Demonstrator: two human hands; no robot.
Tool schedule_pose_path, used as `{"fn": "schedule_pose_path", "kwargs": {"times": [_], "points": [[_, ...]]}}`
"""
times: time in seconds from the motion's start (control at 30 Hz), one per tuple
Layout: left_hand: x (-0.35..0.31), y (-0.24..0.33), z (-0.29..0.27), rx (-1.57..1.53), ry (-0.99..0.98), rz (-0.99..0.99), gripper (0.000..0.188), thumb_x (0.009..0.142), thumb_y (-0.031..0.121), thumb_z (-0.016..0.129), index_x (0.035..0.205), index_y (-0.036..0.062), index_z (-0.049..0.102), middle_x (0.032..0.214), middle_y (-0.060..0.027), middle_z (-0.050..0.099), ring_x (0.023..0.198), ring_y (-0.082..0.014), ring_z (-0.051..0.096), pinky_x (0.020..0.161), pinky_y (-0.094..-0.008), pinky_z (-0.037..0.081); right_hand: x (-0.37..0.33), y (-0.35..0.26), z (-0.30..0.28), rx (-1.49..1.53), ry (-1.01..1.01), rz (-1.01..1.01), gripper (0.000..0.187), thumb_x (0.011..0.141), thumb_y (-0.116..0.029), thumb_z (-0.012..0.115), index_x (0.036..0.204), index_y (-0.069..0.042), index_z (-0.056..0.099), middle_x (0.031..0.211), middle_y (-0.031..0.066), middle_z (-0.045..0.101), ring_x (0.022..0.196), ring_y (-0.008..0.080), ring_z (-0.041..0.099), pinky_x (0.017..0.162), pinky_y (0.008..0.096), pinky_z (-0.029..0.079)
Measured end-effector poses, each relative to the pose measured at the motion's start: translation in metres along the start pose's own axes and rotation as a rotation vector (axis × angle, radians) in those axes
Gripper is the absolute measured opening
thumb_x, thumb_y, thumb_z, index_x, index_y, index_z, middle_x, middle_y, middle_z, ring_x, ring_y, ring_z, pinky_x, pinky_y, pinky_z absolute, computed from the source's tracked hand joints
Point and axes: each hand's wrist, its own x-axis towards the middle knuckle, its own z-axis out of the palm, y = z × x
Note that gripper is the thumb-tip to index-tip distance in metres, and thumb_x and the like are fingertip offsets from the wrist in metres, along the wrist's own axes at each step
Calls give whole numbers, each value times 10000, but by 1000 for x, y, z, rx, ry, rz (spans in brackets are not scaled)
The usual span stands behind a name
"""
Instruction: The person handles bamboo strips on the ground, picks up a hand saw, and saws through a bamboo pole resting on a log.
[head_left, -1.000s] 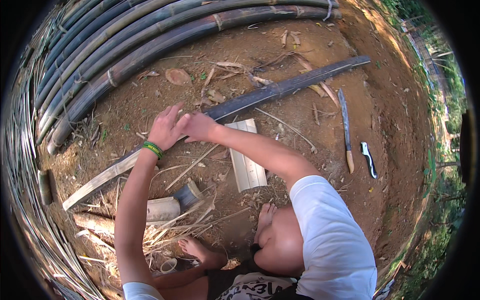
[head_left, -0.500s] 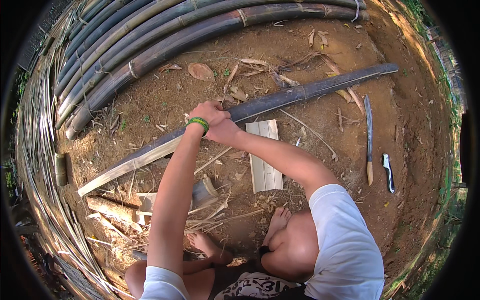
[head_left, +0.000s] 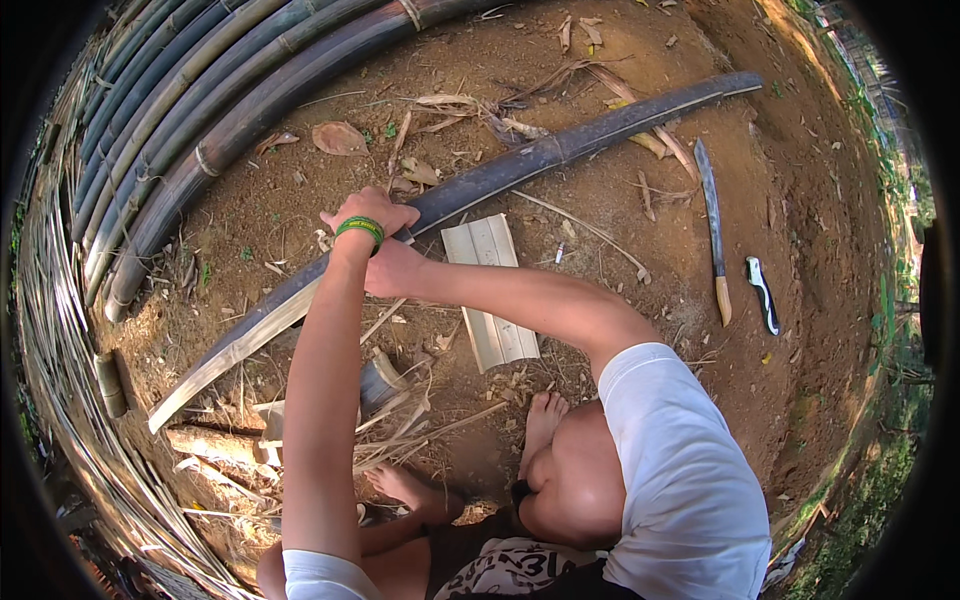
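Note:
A long dark split bamboo pole (head_left: 500, 173) lies slanted across the ground ahead of me, its pale cut face showing at the near left end. My left hand (head_left: 368, 212), with a green band at the wrist, lies over the pole's middle, thumb and a finger stretched apart. Just below it, my right hand (head_left: 395, 268) is closed at the pole's near edge; its fingertips are hidden behind the left wrist. Close to the right forearm lies a pale split bamboo piece (head_left: 490, 290), hollow side up.
Thick bamboo poles (head_left: 255, 105) lie stacked at the far left, beside thin strips (head_left: 50, 290). On the right rest a wooden-handled machete (head_left: 712, 220) and a white-and-black folding tool (head_left: 762, 295). A short bamboo section (head_left: 378, 385) and shavings (head_left: 420, 420) lie near my feet.
The view has shifted, so the ground things sit differently in it. My left hand's fingers have spread from a tighter grip. Both hands stay at the bamboo pole.

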Motion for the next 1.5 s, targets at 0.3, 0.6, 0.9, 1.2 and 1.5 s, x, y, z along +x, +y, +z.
{"fn": "schedule_pose_path", "kwargs": {"times": [0.3,0.6,0.9,1.2,1.5], "points": [[4,-47,29,-80,198,103,722,766,612,706,1321,151,703,1292,-205,707,1234,-363,661,1072,-455,496,-64,-151,-88,682,-443,326,334,962,-141,560,1239,45,551,986,235,647,896,367,706,783,481,576],[-2,-61,54,-37,280,147,838,834,766,566,1349,115,684,1318,-239,682,1261,-385,637,1081,-479,477,-187,-168,-178,564,-346,594,559,825,-29,660,1368,-21,529,1090,238,545,1010,385,623,851,480,542],[24,-70,44,32,130,161,857,852,768,536,1398,117,646,1465,-222,590,1381,-376,547,1162,-531,394,-463,-210,-353,13,-233,1167,332,712,-73,693,1010,-54,548,964,181,517,884,418,560,755,505,463],[10,-47,24,81,139,174,833,789,716,661,1415,166,646,1456,-144,624,1358,-320,582,1157,-485,410,-632,-476,-439,-269,-375,1821,293,711,-75,687,962,-32,544,980,214,523,925,460,542,775,533,452],[28,-72,55,-41,181,174,912,818,799,589,1442,134,619,1436,-231,613,1354,-390,568,1155,-457,410,-694,-602,-430,-22,-1323,2632,942,751,-253,861,1536,-88,367,1600,245,319,1472,451,345,1169,545,374]]}}
